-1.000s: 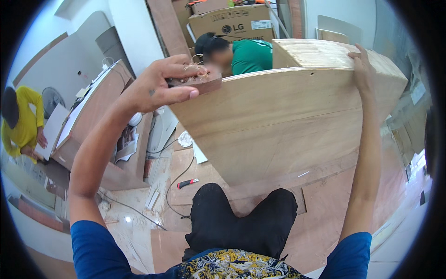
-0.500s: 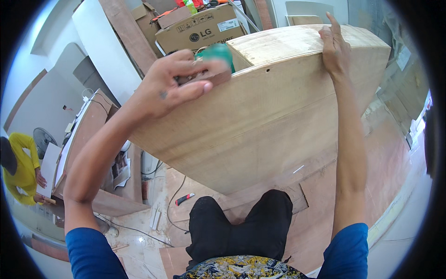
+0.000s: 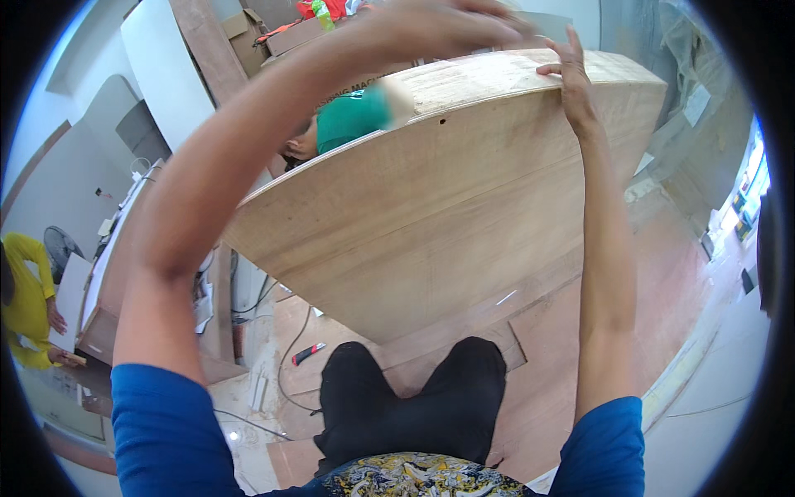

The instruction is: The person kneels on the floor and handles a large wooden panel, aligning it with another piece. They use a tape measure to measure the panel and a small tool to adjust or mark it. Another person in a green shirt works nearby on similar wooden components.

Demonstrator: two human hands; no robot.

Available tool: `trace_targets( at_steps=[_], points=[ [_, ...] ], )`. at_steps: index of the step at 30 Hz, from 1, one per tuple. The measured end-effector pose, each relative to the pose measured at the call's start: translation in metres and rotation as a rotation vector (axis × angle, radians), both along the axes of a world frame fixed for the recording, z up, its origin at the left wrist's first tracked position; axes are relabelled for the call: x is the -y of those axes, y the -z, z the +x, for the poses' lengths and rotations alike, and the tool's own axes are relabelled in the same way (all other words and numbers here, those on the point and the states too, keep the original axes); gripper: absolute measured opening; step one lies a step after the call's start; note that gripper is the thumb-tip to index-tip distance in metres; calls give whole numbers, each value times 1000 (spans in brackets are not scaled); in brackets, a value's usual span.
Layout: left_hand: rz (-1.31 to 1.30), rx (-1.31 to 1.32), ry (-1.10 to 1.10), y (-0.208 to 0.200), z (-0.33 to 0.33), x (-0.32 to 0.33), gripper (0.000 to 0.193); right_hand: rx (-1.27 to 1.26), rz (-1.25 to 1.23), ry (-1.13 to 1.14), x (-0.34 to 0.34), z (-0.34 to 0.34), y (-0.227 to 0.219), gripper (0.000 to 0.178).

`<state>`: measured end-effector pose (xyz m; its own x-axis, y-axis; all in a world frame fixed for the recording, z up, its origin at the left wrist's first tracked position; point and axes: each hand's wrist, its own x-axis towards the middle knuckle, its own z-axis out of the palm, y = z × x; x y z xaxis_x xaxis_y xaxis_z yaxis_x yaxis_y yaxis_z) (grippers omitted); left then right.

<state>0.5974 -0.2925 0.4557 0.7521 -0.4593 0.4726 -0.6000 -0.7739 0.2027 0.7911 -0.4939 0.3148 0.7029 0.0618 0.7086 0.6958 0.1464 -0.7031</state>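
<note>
A pale plywood box (image 3: 431,199) with a curved top edge stands tilted before me, its broad side facing my knees. My right hand (image 3: 573,83) rests on the edge near the far right, fingers apart and one pointing up. Above the top face, my left hand (image 3: 468,26) is stretched across to the right. Motion blur and the picture's upper edge obscure its fingers, so I cannot tell if it holds anything. Just behind the box bends a person in a green shirt (image 3: 352,118), partly hidden by my left forearm. A small dark hole (image 3: 442,122) shows near the rim.
A red and black utility knife (image 3: 308,354) lies on the floor beside a dark cable (image 3: 280,383). Plywood sheets (image 3: 580,331) cover the floor at right. A person in yellow (image 3: 31,290) works at a desk (image 3: 112,273) at far left.
My left hand has swung up and right from the box's left rim to above its top. More of the person in green shows behind the box. My right hand stays at the edge.
</note>
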Motion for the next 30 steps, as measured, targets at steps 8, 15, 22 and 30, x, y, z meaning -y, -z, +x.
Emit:
trace_targets(
  at_steps=[8,15,22,30],
  points=[
    [47,-153,-371,35,-186,-125,58,328,-575,474,11,22,-1,53],
    [8,-59,-306,50,-151,-115,54,228,-524,440,-2,11,5,52],
    [19,-59,-136,54,-27,-46,48,179,-157,349,9,-5,-2,65],
    [-129,-147,-39,-16,15,31,51,77,-116,67,9,4,-4,92]
  ],
)
